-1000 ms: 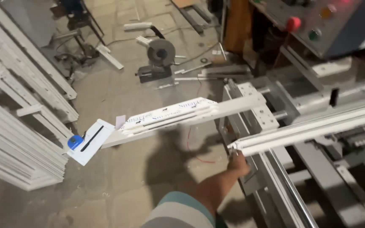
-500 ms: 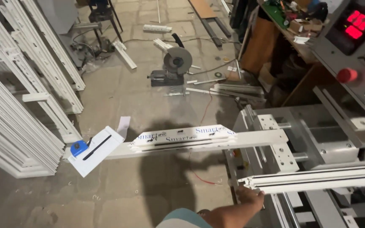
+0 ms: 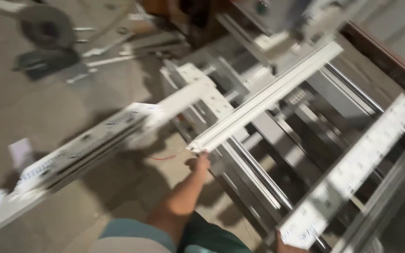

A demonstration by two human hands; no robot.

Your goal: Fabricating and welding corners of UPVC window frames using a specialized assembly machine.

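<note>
**Operator:** What was the hold at this moment?

**Supervisor:** The left hand [image 3: 201,163] was closed around the near end of a long white profile [image 3: 268,96]. That profile ran from the hand up and to the far right, lying across the steel rails [image 3: 254,175] of the machine [image 3: 277,140]. At the bottom edge of the view, the right hand [image 3: 284,246] touched the near end of a second profile [image 3: 352,173], further right; only a sliver of that hand showed, so its grip could not be told.

**Operator:** How was this step best handled?

**Supervisor:** In my judgement, the profile needed support along its length. Held by one end alone it would flex and twist, so it was best kept resting on the rails and slid, not lifted. The hand should have stayed behind the cut end, clear of the gap between the rails.

**Operator:** Any hazards nearby?

**Supervisor:** A third white length [image 3: 90,145] jutted out to the left over the floor [image 3: 38,107], joined to a white plate [image 3: 198,91] at the machine's left side. A swung end could have struck it. The view was blurred, so finer detail could not be confirmed.
</note>
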